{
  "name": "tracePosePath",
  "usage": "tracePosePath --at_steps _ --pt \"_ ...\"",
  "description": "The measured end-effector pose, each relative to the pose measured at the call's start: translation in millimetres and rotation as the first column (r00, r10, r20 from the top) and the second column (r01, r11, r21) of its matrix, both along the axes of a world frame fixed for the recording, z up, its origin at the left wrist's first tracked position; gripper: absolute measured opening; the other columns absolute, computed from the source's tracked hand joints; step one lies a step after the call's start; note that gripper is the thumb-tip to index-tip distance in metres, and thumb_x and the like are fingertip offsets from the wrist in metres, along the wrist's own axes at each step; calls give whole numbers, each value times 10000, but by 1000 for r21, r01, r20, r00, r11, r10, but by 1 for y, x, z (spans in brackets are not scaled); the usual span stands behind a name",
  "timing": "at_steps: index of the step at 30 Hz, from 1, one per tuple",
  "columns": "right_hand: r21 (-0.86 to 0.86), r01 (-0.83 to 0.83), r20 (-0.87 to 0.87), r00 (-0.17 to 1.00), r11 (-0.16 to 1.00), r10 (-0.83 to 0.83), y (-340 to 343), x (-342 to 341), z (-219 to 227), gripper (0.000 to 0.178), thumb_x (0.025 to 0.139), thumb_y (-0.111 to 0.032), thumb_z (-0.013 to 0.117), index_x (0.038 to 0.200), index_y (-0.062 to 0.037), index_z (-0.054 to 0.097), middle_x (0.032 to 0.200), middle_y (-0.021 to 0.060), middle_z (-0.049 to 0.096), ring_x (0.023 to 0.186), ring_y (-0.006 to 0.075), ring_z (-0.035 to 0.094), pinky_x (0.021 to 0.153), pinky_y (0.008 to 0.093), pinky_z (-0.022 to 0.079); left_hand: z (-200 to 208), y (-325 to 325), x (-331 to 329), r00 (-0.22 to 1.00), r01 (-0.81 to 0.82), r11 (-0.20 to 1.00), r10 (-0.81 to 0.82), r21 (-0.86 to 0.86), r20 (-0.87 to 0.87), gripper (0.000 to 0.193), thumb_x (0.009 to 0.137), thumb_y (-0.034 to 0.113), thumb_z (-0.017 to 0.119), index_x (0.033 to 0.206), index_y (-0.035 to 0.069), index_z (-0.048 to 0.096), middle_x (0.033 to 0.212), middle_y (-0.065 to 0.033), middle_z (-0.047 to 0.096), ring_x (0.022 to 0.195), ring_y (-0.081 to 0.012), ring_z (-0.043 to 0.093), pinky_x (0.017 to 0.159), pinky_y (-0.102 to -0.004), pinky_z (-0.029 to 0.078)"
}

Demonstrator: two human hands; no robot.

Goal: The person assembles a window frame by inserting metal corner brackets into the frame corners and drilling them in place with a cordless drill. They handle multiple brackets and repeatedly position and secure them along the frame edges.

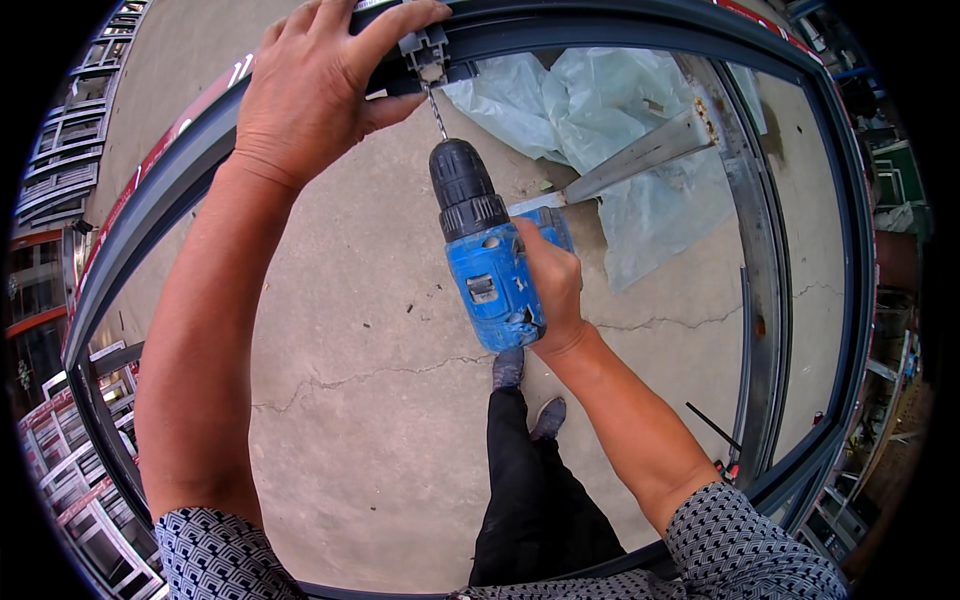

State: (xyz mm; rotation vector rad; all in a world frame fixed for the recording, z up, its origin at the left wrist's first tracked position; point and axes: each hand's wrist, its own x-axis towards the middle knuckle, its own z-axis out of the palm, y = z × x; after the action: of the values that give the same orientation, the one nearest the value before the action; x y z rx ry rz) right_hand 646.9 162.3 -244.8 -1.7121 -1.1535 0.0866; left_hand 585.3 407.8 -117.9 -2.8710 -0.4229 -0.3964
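Note:
My right hand (pixel 553 285) is wrapped round the grip of a blue and black cordless drill (pixel 490 270), worn and scuffed on its body. From its black chuck a thin twist drill bit (pixel 436 112) points away from me, its tip at a small grey profile piece (pixel 425 52). My left hand (pixel 315 85) closes over the far bar of a dark grey metal frame (pixel 600 28), with index finger and thumb on either side of that piece. Some of the left fingers are hidden behind the bar.
The big frame surrounds my arms and legs. Through it show a cracked concrete floor (pixel 340 330), crumpled clear plastic sheeting (pixel 610 110) and a steel stand (pixel 755 250) with a slanted brace. Stacked metal frames (pixel 70 120) line the left; assorted material lies at right.

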Motion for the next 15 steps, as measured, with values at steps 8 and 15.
tracePosePath --at_steps 8,15 --pt "-6 17 3 1000 1000 -17 18 7 -1 319 770 -185 803 1003 -55 629 672 110 666 580 295 700 529 368 532 -1 0 1 1000 23 1000 -23 -8 18 746 754 383 854 1425 336 533 1376 -262 518 1244 -438 534 1061 -533 442" --pt "-26 21 12 1000 999 -21 19 9 -4 281 774 -197 800 936 -66 612 661 110 659 580 297 702 521 370 528 -2 1 0 1000 17 999 -17 29 3 763 748 390 856 1431 337 520 1379 -263 514 1241 -439 536 1064 -533 438"
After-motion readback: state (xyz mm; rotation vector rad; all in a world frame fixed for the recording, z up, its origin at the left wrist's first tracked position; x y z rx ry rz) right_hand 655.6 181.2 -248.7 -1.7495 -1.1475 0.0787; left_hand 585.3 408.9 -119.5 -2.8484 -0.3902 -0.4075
